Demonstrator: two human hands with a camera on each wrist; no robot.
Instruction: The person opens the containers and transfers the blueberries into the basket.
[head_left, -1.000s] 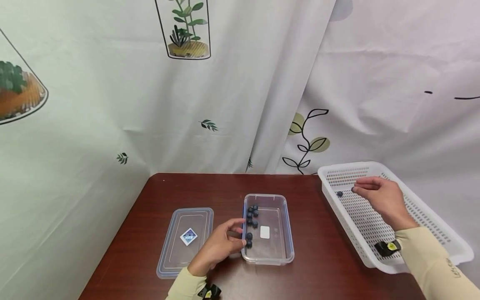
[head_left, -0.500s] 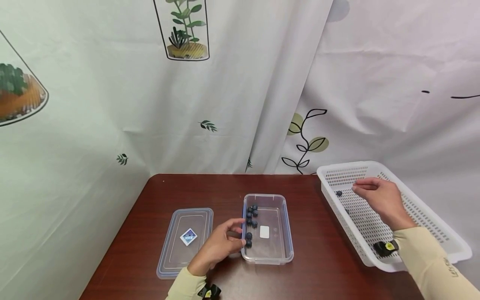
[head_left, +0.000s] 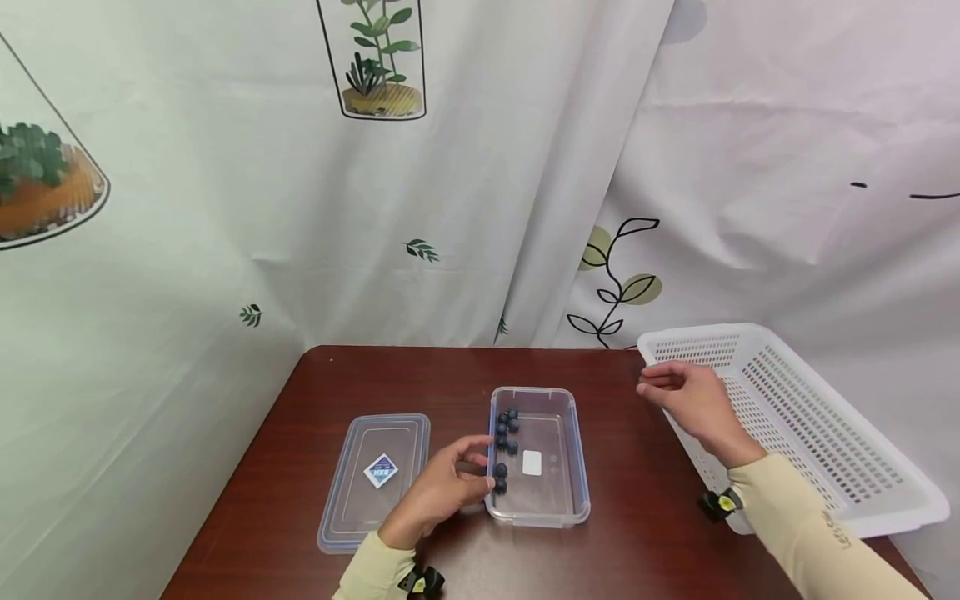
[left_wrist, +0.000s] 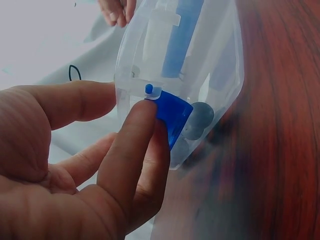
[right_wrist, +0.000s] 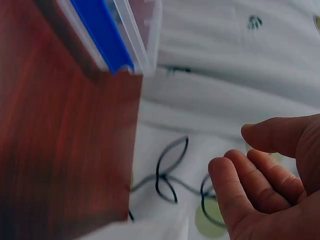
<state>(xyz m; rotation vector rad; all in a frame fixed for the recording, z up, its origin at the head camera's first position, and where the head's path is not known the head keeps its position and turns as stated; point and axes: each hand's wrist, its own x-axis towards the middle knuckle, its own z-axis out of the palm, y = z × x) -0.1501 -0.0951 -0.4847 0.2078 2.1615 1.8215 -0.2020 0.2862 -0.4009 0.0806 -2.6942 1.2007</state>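
My left hand (head_left: pixel 442 492) grips the left side of a clear plastic food container (head_left: pixel 551 500), fingers and thumb at its blue latch flap (left_wrist: pixel 173 116). Several blueberries (head_left: pixel 502 443) lie inside along that same side; one blueberry (left_wrist: pixel 199 121) shows through the wall in the left wrist view. My right hand (head_left: pixel 701 408) hangs over the left rim of a white perforated basket (head_left: pixel 817 417), fingers loosely bent and apart from the thumb. Nothing shows between them in the right wrist view. Hand and forearm hide the basket's left part.
A clear lid (head_left: pixel 352 517) with blue edging and a diamond label lies left of the container. The dark red table (head_left: pixel 622 467) ends at a white printed curtain (head_left: pixel 465 192) behind and to the left.
My right hand has moved left from inside the basket to above its left rim. A blueberry left its fingertips and dropped into the basket. My left hand stays at the container.
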